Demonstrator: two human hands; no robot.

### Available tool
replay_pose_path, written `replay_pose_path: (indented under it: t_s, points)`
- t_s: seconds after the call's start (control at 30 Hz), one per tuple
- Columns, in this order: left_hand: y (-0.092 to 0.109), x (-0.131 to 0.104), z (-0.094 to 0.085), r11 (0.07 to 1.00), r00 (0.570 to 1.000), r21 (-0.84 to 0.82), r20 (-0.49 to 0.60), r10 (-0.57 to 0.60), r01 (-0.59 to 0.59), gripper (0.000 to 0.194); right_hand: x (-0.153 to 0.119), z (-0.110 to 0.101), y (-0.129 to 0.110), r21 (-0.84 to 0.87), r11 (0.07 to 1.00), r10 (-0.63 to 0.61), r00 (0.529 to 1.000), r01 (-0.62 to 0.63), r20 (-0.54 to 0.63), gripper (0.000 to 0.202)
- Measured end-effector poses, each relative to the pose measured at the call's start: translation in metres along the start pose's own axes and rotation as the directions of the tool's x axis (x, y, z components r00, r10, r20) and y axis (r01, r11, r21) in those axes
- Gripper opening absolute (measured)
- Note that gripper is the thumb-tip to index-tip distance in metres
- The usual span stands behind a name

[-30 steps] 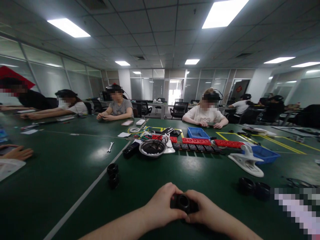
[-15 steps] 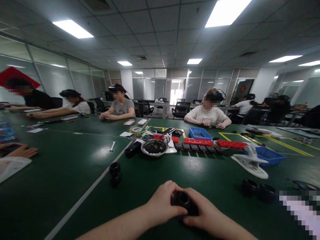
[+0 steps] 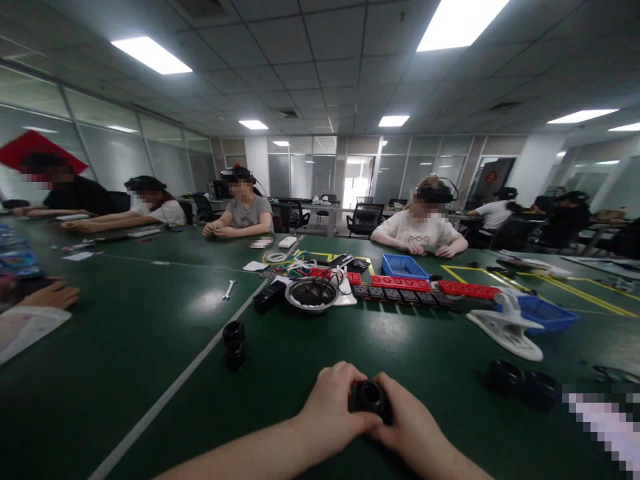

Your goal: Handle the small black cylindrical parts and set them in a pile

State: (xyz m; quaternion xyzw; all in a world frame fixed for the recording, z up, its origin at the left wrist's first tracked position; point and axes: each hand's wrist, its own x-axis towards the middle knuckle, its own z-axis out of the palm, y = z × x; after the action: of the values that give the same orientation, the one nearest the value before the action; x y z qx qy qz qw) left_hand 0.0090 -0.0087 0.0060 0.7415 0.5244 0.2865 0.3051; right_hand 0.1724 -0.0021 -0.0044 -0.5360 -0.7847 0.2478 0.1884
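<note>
Close to the table's near side, a black hollow round part [image 3: 371, 395] is gripped between my two hands, its round opening facing up. My left hand [image 3: 336, 404] wraps it from the left, thumb across the near side. From the right, my right hand [image 3: 407, 420] closes on it, with the fingertips of both hands nearly meeting. The part's lower portion is hidden by the fingers. Left of my hands is a similar black pair of round parts [image 3: 234, 343], one in front of the other. Two more black round parts [image 3: 507, 378] lie to the right.
A metal bowl [image 3: 313, 293] stands mid-table beside cables and a black handheld device [image 3: 270, 295]. Beyond are red strips [image 3: 400, 283], a blue tray [image 3: 404, 265] and a white clamp-like piece [image 3: 505, 327]. A wrench [image 3: 229, 289] lies left; another person's hand [image 3: 50, 295] rests at the left edge.
My right hand has shifted in closer around the black part, its thumb now nearer my left thumb. The part's opening sits more upright between the hands. The view has moved slightly.
</note>
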Motion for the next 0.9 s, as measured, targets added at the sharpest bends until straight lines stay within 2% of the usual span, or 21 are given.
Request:
replay_pose_path:
  t_s: [0.1, 0.23, 0.3, 0.4, 0.5, 0.6, 0.77, 0.83, 0.9]
  points:
    - [0.0, 0.001, -0.001, 1.0, 1.0, -0.007, 0.026, 0.017, -0.017, 0.039, -0.001, 0.003, 0.002, 0.021, 1.0, -0.016, 1.0, 0.016, -0.021, 0.037]
    - [-0.003, 0.003, -0.006, 0.996, 0.995, -0.069, 0.083, 0.06, -0.054, 0.041, -0.001, -0.005, 0.01, 0.237, 0.967, -0.109, 0.992, 0.09, 0.068, 0.064]
    - [-0.004, 0.004, -0.007, 0.993, 0.992, -0.098, 0.099, 0.08, -0.07, 0.041, -0.001, -0.012, 0.011, 0.333, 0.939, -0.14, 0.982, 0.091, 0.126, 0.064]
    - [-0.005, 0.005, -0.009, 0.99, 0.989, -0.114, 0.113, 0.099, -0.086, 0.04, -0.001, -0.022, 0.008, 0.387, 0.919, -0.165, 0.965, 0.076, 0.202, 0.051]
    - [-0.004, 0.006, -0.009, 0.989, 0.986, -0.123, 0.131, 0.1, -0.084, 0.043, 0.001, -0.026, 0.005, 0.377, 0.925, -0.139, 0.961, 0.04, 0.239, 0.038]
    - [-0.003, 0.005, -0.007, 0.992, 0.989, -0.111, 0.128, 0.079, -0.065, 0.045, 0.003, -0.019, 0.003, 0.324, 0.946, -0.09, 0.972, 0.016, 0.216, 0.033]
    - [0.001, -0.001, 0.0, 0.998, 1.0, -0.061, 0.025, 0.008, -0.007, 0.038, -0.002, 0.0, -0.003, 0.0, 1.0, 0.021, 1.0, -0.021, -0.003, 0.022]
    - [0.002, -0.002, -0.001, 0.998, 1.0, -0.054, 0.015, 0.011, -0.01, 0.037, -0.005, 0.002, -0.006, -0.033, 0.999, 0.021, 0.999, -0.022, -0.038, 0.026]
    - [0.003, -0.002, -0.003, 0.997, 0.998, -0.072, 0.05, 0.031, -0.027, 0.036, -0.007, 0.0, -0.005, 0.032, 0.999, -0.012, 1.0, 0.012, -0.003, 0.04]
